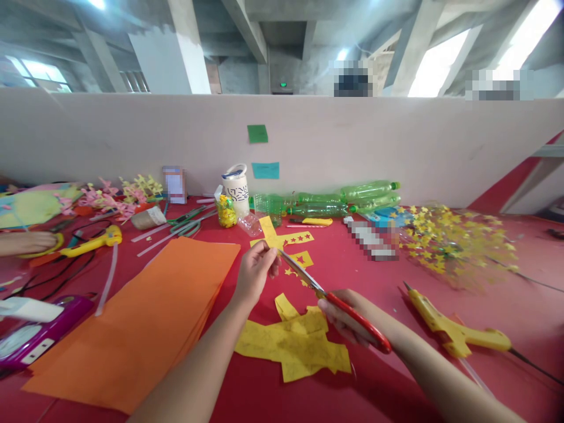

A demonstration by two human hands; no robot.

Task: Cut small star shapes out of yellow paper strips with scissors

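Observation:
My left hand (259, 267) pinches the lower end of a yellow strip (268, 228) over the middle of the red table. My right hand (348, 317) is closed round the red handles of the scissors (359, 320). Their blades point up and left, and the tips are at my left fingertips. Behind and below the blades lie a yellow strip with star-shaped holes (301, 237), a small yellow piece with a star hole (304, 259) and small cut stars (289, 272). Nearer to me, overlapping yellow pieces (295, 341) lie between my forearms.
Orange sheets (145, 317) lie at left, near a purple device (48, 329) and a yellow glue gun (99, 239). Another person's hand (29, 242) is at the left edge. A second glue gun (453, 329) lies at right. Green bottles (317, 210) line the partition (176, 129).

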